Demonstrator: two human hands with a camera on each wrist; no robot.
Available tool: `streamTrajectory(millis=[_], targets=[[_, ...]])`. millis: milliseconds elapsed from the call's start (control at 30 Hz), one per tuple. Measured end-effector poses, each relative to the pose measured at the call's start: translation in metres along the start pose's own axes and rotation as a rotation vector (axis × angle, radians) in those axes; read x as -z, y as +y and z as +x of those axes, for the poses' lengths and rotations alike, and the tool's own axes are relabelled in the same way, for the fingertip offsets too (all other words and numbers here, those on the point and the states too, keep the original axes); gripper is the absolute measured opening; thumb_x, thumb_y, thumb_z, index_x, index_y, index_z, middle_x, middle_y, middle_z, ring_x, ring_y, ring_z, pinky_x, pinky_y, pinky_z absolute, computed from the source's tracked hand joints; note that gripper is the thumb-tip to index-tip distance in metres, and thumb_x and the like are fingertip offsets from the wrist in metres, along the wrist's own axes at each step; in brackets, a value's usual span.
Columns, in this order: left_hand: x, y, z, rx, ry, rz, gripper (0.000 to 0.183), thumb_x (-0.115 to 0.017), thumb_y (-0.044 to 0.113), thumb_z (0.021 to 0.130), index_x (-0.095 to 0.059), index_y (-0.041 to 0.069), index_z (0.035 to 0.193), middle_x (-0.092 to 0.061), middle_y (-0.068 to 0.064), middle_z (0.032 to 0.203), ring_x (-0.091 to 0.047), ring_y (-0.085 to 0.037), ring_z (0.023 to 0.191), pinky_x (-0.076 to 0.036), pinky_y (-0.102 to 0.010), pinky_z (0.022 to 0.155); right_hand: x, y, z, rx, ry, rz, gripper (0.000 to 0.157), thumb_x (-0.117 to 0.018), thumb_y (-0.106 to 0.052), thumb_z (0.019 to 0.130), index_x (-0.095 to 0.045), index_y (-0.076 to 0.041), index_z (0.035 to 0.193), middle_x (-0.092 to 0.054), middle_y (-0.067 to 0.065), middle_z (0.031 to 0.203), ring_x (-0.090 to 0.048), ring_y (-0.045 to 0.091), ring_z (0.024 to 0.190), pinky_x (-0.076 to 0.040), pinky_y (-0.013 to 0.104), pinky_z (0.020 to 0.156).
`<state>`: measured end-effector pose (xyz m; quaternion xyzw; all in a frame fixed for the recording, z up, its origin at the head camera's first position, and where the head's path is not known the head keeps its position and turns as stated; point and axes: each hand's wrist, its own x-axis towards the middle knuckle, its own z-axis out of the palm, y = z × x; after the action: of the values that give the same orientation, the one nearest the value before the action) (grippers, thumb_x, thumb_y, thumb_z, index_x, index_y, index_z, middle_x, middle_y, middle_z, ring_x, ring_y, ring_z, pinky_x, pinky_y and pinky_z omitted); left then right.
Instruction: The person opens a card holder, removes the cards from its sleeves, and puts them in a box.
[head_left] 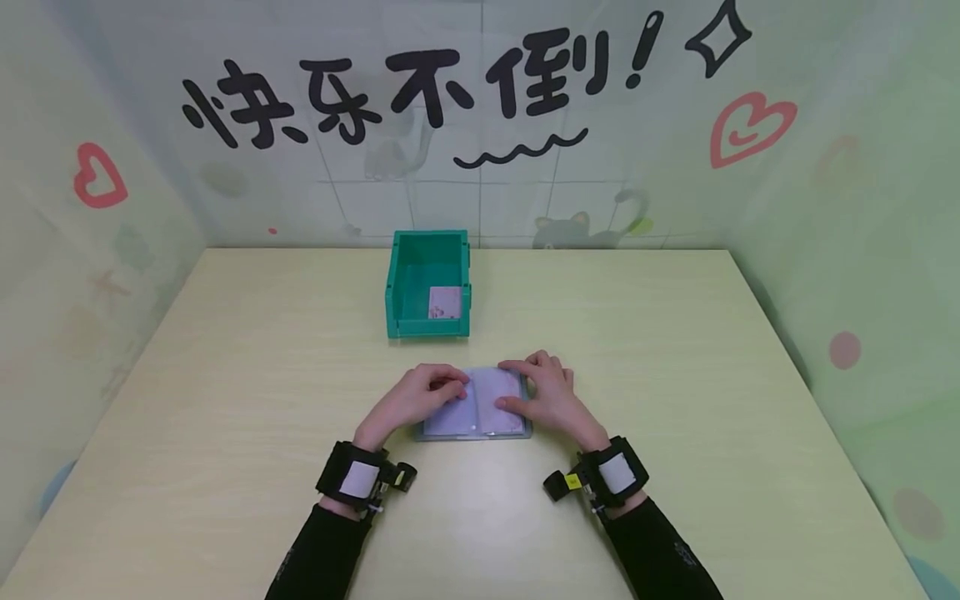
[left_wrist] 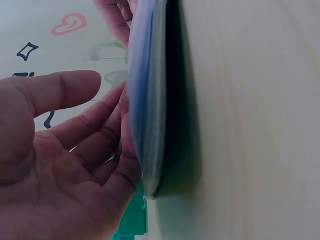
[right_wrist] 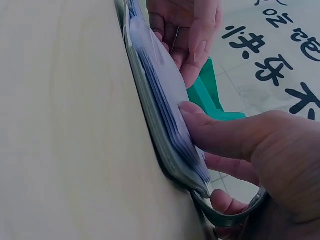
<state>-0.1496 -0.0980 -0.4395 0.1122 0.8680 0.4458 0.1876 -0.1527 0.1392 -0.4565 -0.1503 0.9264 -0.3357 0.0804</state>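
Across the far wall (head_left: 517, 200) run bold black characters, 快乐不倒, capped with an exclamation mark and underscored by a wavy line, with a red heart outline (head_left: 101, 199) on the left and a pinker heart (head_left: 752, 157) on the right. Below it, on the tabletop (head_left: 247, 417), a booklet (head_left: 487, 423) lies open near the middle, just to the near side of a green bin (head_left: 427, 328), and both hands are on it. The left hand (head_left: 415, 397) comes in over the left page, its fingers loosely bent with the tips at the pages, the thumb standing apart from them. The right hand (head_left: 551, 393) grips the right edge, thumb pressed on the page, other fingers tucked round the border. By those fingers loops a dark strap (right_wrist: 227, 219) with a metal stud. The pages are pale lilac and glossy, stacked in thin layers over a grey-green cover with rounded corners. In the bin, smooth-walled and boxy, a small pink card (head_left: 445, 302) sits in the near right corner, its print too small to make out. Black sleeves (head_left: 322, 550) reach to dark wristbands, each with a white patch, on pale wood grain.
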Motion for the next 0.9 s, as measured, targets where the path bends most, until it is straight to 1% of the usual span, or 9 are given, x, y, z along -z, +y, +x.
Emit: streamTrajectory(millis=[133, 267, 367, 500, 600, 767, 900], targets=[[-0.0005, -0.0001, -0.0005, -0.008, 0.001, -0.004, 0.029, -0.054, 0.018, 0.103, -0.069, 0.005, 0.124, -0.071, -0.011, 0.118, -0.062, -0.025, 0.107, -0.052, -0.046, 0.101, -0.0009, 0.0018, -0.0011, 0.009, 0.024, 0.035, 0.048, -0.082, -0.030, 0.084, -0.068, -0.016, 0.127, -0.049, 0.012, 0.111, -0.041, 0.031, 0.108, -0.022, 0.047, 0.091], [-0.0013, -0.0002, -0.0002, -0.008, 0.004, -0.012, 0.028, -0.054, 0.017, 0.103, -0.069, 0.004, 0.123, -0.072, -0.010, 0.115, -0.062, -0.024, 0.106, -0.052, -0.045, 0.100, -0.0030, 0.0026, -0.0012, -0.007, 0.040, 0.064, 0.045, -0.083, -0.028, 0.083, -0.068, -0.016, 0.124, -0.050, 0.013, 0.113, -0.043, 0.032, 0.111, -0.022, 0.048, 0.093], [-0.0013, -0.0003, 0.0001, -0.017, 0.003, -0.011, 0.028, -0.054, 0.017, 0.103, -0.068, 0.004, 0.123, -0.073, -0.009, 0.112, -0.063, -0.023, 0.105, -0.052, -0.045, 0.099, -0.0033, 0.0012, -0.0006, -0.017, 0.034, 0.053, 0.050, -0.082, -0.028, 0.084, -0.066, -0.015, 0.129, -0.050, 0.014, 0.116, -0.042, 0.032, 0.112, -0.023, 0.048, 0.094], [-0.0014, -0.0001, 0.0002, -0.023, 0.007, -0.008, 0.028, -0.055, 0.017, 0.102, -0.068, 0.004, 0.124, -0.073, -0.010, 0.113, -0.063, -0.023, 0.105, -0.052, -0.045, 0.099, -0.0023, -0.0002, 0.0002, -0.014, 0.004, 0.019, 0.054, -0.079, -0.029, 0.086, -0.063, -0.016, 0.136, -0.047, 0.013, 0.114, -0.039, 0.031, 0.110, -0.022, 0.045, 0.089], [-0.0023, 0.0003, 0.0005, -0.019, 0.006, -0.009, 0.028, -0.055, 0.017, 0.102, -0.068, 0.005, 0.124, -0.072, -0.009, 0.114, -0.062, -0.023, 0.104, -0.052, -0.045, 0.099, -0.0023, 0.0001, 0.0007, -0.016, -0.009, 0.015, 0.051, -0.078, -0.029, 0.087, -0.064, -0.017, 0.134, -0.045, 0.013, 0.114, -0.038, 0.031, 0.110, -0.021, 0.043, 0.087], [-0.0029, -0.0011, 0.0010, -0.029, 0.000, -0.005, 0.029, -0.055, 0.017, 0.102, -0.068, 0.004, 0.124, -0.072, -0.010, 0.114, -0.062, -0.022, 0.102, -0.052, -0.043, 0.097, -0.0033, -0.0001, 0.0028, -0.028, -0.014, 0.000, 0.051, -0.078, -0.030, 0.087, -0.063, -0.018, 0.135, -0.046, 0.015, 0.118, -0.038, 0.032, 0.111, -0.022, 0.045, 0.088], [-0.0031, -0.0017, 0.0012, -0.034, -0.014, -0.005, 0.031, -0.054, 0.018, 0.102, -0.068, 0.004, 0.126, -0.071, -0.012, 0.121, -0.062, -0.023, 0.105, -0.052, -0.044, 0.098, -0.0041, -0.0008, 0.0050, -0.050, -0.014, -0.003, 0.050, -0.078, -0.031, 0.087, -0.063, -0.019, 0.133, -0.046, 0.015, 0.119, -0.038, 0.032, 0.112, -0.022, 0.047, 0.090]])
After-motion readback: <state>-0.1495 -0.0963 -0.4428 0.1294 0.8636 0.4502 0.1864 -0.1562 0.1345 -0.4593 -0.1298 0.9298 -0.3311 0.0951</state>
